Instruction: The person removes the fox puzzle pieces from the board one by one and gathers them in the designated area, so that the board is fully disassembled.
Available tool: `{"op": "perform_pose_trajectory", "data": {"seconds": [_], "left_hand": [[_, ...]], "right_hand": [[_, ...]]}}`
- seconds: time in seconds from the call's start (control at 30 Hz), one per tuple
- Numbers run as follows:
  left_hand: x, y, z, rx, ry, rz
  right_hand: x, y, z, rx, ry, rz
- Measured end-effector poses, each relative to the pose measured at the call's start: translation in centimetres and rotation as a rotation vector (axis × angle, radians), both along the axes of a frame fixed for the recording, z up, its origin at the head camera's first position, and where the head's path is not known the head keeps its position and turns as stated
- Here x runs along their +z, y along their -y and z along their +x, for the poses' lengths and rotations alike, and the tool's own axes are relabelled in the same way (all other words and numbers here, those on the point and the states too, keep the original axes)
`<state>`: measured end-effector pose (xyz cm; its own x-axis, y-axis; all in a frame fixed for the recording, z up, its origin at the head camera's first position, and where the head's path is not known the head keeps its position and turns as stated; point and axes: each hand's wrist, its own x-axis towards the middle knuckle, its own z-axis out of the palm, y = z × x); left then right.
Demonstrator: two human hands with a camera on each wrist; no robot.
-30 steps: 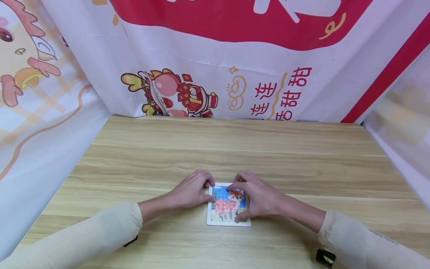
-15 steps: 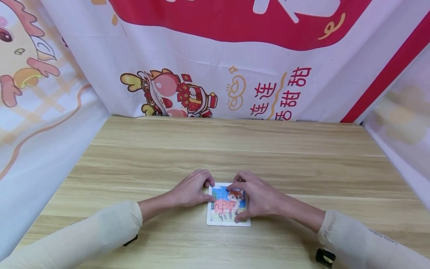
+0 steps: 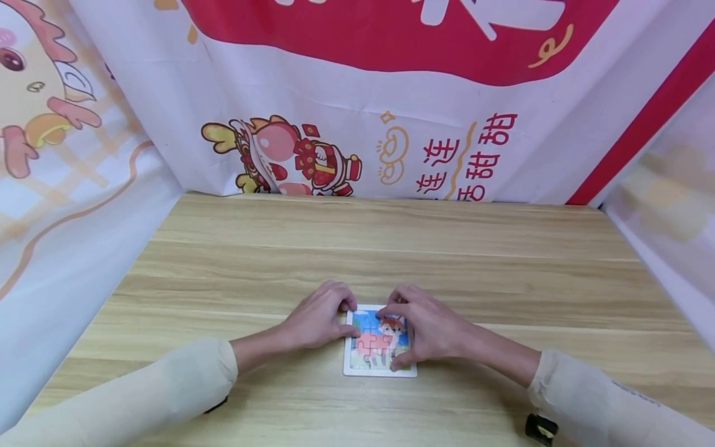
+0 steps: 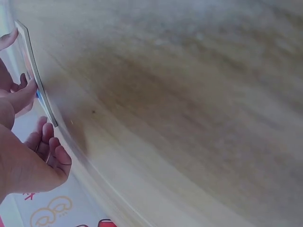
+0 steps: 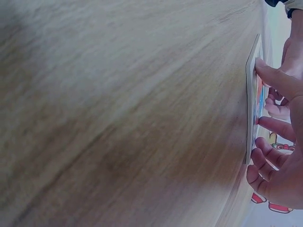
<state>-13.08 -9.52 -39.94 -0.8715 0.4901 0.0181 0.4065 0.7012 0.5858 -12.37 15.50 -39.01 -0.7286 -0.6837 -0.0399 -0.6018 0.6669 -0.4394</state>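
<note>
A small square jigsaw puzzle in a white frame lies flat on the wooden table, its pieces showing a fox-like animal on blue. From the left, my left hand holds it, thumb on the left part of the face and curled fingers at the far left corner. My right hand spans the right side, with the thumb low on the face and the index finger near the top. In the right wrist view the thumb touches the puzzle's face; the other fingers curl by the edge. Part of the picture is hidden beneath the right hand.
Wood-grain tabletop surrounds the puzzle. A white and red printed cloth hangs along the back edge, and more printed cloth closes off the left side. Both forearms wear pale sleeves; a dark device sits under the right one.
</note>
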Motion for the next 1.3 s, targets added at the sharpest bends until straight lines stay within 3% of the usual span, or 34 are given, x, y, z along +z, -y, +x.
{"op": "perform_pose_trajectory", "data": {"seconds": [0.37,0.53,0.9,1.3], "left_hand": [[0.25,0.08,0.25,-0.004,-0.017,-0.013],[0.47,0.18,0.46,-0.042,0.000,-0.055],[0.32,0.42,0.61,-0.087,-0.047,-0.090],[-0.04,0.49,0.77,-0.093,-0.077,-0.050]], "right_hand": [[0.01,0.01,0.04,-0.006,0.007,0.012],[0.07,-0.06,0.10,0.007,0.003,0.011],[-0.14,-0.16,0.31,0.005,0.006,0.016],[-0.10,-0.01,0.52,0.024,-0.089,0.049]]}}
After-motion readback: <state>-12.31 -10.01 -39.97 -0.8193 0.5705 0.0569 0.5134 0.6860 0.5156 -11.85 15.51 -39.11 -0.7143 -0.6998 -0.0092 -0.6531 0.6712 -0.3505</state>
